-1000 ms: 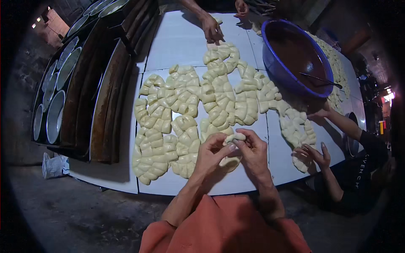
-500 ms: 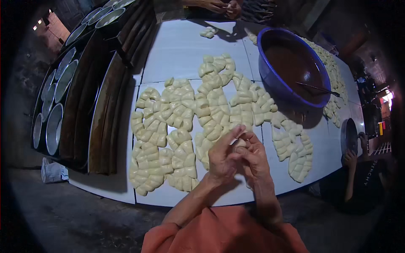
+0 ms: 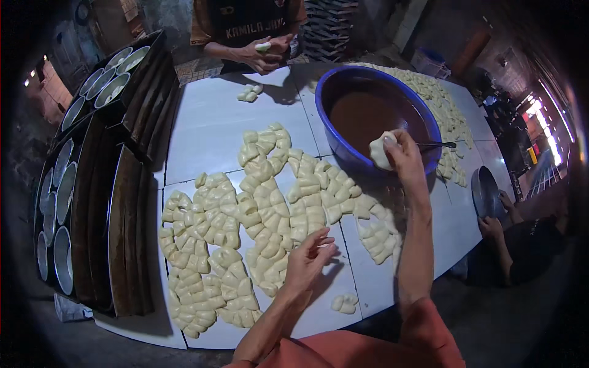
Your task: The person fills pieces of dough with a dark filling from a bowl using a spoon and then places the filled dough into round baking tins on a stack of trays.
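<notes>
My right hand (image 3: 406, 154) pinches a flattened piece of pale dough (image 3: 381, 151) at the near rim of a deep blue basin (image 3: 325, 119). Brown paste (image 3: 368, 113) fills the basin, and a spoon (image 3: 438, 145) leans out over its right side. My left hand (image 3: 308, 262) hovers with loosely bent, parted fingers and nothing in them. Under and beyond it, rows of pale dough pieces (image 3: 264, 199) cover the white table (image 3: 211, 122). A small cluster of dough pieces (image 3: 345, 303) lies near the front edge, between my forearms.
Dark trays (image 3: 132, 245) with round metal tins (image 3: 64, 190) stand stacked along the left. Across the table a co-worker's hands (image 3: 265, 56) hold dough beside a small dough cluster (image 3: 250, 92). At right, another person holds a round dark pan (image 3: 486, 191). More dough (image 3: 429, 92) lies behind the basin.
My hands, together around a dough piece before, have parted. The right has carried the flattened dough forward and right to the basin; the left stays over the table. The view has shifted, showing more of the co-worker.
</notes>
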Available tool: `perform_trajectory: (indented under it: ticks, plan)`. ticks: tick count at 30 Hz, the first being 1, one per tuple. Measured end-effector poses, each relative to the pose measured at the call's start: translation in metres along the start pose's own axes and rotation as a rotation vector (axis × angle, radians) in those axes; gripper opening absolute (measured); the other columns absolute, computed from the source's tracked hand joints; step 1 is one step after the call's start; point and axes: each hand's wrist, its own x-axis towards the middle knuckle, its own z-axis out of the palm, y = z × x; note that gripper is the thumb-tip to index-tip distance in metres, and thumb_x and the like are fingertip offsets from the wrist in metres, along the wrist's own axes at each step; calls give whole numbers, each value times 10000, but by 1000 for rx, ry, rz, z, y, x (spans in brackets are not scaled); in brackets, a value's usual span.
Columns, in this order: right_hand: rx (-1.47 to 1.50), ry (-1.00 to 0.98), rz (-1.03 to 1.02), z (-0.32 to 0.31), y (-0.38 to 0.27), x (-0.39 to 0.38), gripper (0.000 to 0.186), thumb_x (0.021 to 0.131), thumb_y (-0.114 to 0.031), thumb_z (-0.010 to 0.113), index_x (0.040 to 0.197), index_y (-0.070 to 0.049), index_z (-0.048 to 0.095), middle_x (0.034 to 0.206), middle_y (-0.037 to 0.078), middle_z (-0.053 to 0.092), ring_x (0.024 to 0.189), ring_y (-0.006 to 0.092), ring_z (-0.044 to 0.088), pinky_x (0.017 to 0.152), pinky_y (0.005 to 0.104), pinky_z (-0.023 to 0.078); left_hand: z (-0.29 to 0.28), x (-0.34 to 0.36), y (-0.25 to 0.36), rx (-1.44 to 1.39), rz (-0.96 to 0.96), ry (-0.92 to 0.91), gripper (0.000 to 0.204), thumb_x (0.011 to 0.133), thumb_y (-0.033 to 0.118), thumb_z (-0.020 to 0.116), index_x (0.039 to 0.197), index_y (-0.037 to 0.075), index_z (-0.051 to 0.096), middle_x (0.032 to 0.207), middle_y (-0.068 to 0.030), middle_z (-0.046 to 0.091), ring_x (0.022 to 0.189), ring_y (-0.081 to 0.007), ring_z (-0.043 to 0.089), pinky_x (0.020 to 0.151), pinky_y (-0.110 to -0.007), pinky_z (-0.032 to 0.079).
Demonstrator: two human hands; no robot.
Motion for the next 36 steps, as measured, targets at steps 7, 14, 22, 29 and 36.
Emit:
perform_trajectory:
  ticks: [7,14,22,29,36]
  plan:
    - [-974,-535,114,-25,64,81,288,870,-258,603,1001,-8,659,945,113,698,898,225,644,820,374,480,-22,-7,0,180,13,88,356,965,192,623,1252,-16,595,1038,-98,685,923,-140,647,782,-267,516]
    - [-422,-472,278,-16,33,63,144,919,-183,623,877,-47,599,741,13,587,647,101,577,609,258,457,-27,-7,-4,163,-30,122,328,963,201,622,1205,-20,618,1019,-87,691,893,-128,644,764,-269,517]
    - [523,-233,287,18,16,-50,100,958,-183,627,950,-98,575,833,6,640,648,51,633,498,170,483,29,33,17,-142,76,-123,394,1011,305,535,1280,19,572,1200,-76,639,1068,-159,607,861,-300,505]
    - [750,-132,447,42,43,-145,185,969,-88,568,1151,-69,543,1019,30,647,784,69,661,649,188,562,27,3,-7,-601,-158,-104,285,973,297,595,1138,67,621,1032,-19,651,901,-118,621,817,-298,504]
    - [318,-142,322,59,55,-203,467,826,-69,748,1235,-33,526,1194,93,599,1002,187,628,822,329,550,-2,-11,-19,-491,-142,242,191,936,143,658,1045,-14,656,910,-76,690,764,-122,648,675,-238,530]
